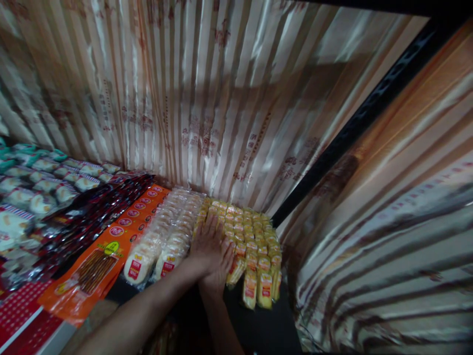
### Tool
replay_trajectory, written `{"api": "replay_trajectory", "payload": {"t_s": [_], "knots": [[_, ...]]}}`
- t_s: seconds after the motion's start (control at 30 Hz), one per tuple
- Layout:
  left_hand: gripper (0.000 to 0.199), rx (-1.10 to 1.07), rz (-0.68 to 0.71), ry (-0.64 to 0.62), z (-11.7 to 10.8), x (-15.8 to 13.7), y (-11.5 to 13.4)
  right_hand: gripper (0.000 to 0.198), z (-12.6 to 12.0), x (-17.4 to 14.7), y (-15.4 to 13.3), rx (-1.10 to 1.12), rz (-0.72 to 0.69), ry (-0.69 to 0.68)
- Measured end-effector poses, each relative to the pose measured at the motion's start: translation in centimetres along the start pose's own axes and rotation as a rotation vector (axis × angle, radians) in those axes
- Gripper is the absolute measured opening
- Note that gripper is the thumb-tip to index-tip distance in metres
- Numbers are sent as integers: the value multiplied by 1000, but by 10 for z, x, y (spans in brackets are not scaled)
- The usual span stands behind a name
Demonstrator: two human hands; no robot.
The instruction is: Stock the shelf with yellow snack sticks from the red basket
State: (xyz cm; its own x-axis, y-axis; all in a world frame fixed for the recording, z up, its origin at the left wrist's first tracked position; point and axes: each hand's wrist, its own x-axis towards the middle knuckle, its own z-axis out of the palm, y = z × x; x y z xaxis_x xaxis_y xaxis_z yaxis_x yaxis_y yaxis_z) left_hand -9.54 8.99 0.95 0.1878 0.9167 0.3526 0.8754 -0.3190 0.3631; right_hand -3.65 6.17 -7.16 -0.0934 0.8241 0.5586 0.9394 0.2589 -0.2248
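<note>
My left hand [205,244] lies flat with its fingers stretched forward over the left part of a block of yellow-wrapped snack packets [236,224]. Just below and to the right, my right hand [219,270] rests against the same packets with its fingers extended, partly hidden where the left hand and wrist cross it. Several loose-looking yellow packets [265,291] stick out at the front right of the block. To the left of my hands are two rows of round white pastries in clear wrap [173,236] with red labels.
Orange bags of stick snacks [96,268] overlap in a row farther left. Beyond them lie dark shiny packs [79,222] and white-and-teal packets [48,182]. Behind hangs a pleated printed sheet [199,98]. A black post [354,123] slants down to the shelf's back right corner.
</note>
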Motion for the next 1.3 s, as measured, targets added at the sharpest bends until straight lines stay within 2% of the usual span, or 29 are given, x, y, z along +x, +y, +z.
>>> {"api": "replay_trajectory", "payload": {"t_s": [0.1,0.23,0.3,0.4,0.47,0.67,0.93,1.17,1.3], "knots": [[49,100,-2,-153,-9,29,-14,46,3,0,-1,-13,72,24],[42,151,119,-247,2,45,-28,50,2,1,-3,1,127,26],[42,152,117,-240,8,46,-29,49,2,1,-3,17,124,25],[49,143,63,-163,14,45,-25,47,2,1,-2,39,106,24],[51,131,73,-129,20,46,-20,43,2,0,-2,46,104,24],[39,82,97,-134,40,49,-18,39,1,-2,-3,56,107,46],[45,155,84,-50,23,66,-22,48,5,-1,-2,-1,108,59],[44,251,111,-170,29,74,-30,51,3,1,-2,-43,128,0],[45,269,77,-121,32,77,-31,54,3,0,-3,-57,143,-14]]}}
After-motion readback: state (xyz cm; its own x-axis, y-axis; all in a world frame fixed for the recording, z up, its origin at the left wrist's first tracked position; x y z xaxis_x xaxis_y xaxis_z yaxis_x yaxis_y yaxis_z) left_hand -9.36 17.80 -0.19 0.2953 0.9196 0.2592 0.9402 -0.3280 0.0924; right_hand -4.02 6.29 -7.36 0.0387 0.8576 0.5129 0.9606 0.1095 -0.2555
